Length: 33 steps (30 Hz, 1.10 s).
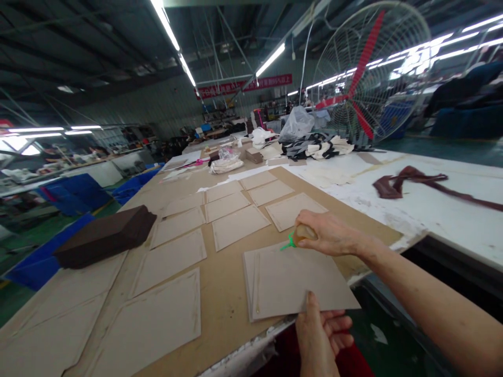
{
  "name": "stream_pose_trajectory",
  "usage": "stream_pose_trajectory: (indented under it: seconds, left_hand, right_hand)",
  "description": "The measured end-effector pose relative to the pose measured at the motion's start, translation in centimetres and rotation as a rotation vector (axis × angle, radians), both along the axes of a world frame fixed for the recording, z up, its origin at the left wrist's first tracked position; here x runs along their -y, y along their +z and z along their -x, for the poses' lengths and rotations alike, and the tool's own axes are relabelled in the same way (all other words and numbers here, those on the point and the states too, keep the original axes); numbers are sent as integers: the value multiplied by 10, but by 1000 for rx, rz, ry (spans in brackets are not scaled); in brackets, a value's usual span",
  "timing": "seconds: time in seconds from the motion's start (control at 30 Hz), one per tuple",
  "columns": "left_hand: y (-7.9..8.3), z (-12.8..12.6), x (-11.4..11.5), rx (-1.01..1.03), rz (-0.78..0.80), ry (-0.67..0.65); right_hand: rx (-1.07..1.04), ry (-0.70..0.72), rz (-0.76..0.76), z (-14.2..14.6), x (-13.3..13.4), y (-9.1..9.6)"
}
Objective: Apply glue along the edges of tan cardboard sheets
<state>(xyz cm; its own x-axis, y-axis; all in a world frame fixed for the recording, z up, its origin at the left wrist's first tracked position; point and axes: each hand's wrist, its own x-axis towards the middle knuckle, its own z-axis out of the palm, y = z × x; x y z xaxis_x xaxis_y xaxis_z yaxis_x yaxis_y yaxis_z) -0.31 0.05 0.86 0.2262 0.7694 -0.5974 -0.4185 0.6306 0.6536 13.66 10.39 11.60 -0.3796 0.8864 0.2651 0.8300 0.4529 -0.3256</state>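
My right hand (pixel 328 230) is wrapped round a squeeze bottle (pixel 304 234) of amber liquid. Its green nozzle (pixel 290 242) points down at the far edge of a beige rectangular panel (pixel 298 283). A thin line of what looks like glue runs along that panel's left edge. At the near edge, my left hand (pixel 320 335) pinches the panel, thumb on top and fingers beneath. Another panel shows slightly below it at the left. Several similar panels, such as one close by (pixel 239 225), lie in rows on the brown board (pixel 220 303), with glue-like lines along their edges.
A dark brown stack (pixel 108 235) sits at the left, beside a blue bin (pixel 35 272). Brown strips (pixel 404 183) lie on the white table at right. Plastic bags (pixel 296 124) and fabric pieces (pixel 318 146) are farther back, near a large caged fan (pixel 371 73).
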Motion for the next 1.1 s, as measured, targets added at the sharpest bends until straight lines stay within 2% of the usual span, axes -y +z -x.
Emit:
stream_pose_trajectory:
  seconds: [0.13,0.2,0.37,0.47,0.53,0.73,0.83,1.1]
  left_hand:
    - [2,1,0,-11,-7,3]
    - [3,1,-1,-12,2,-6]
    - [1,1,-1,-6,12,-14]
    - [1,1,-1,-11,4,-12]
    - [2,1,0,-16,-2,-8]
    - [4,1,0,-58,-5,2]
    - [5,1,0,-70,-16,-4]
    - [6,1,-2,-58,-13,-17]
  right_hand:
    - [-16,41,-10,10,-4,0]
    - [-14,15,1,-2,0,0]
    - [0,-104,45,-55,20,-2]
    - [0,-132,52,-67,26,-4]
    - [-6,-121,47,-61,25,-6]
    - [-38,-33,-7,-12,4,-9]
    - [-35,-6,-7,-7,1,-6]
    - [-24,-117,60,-64,26,-5]
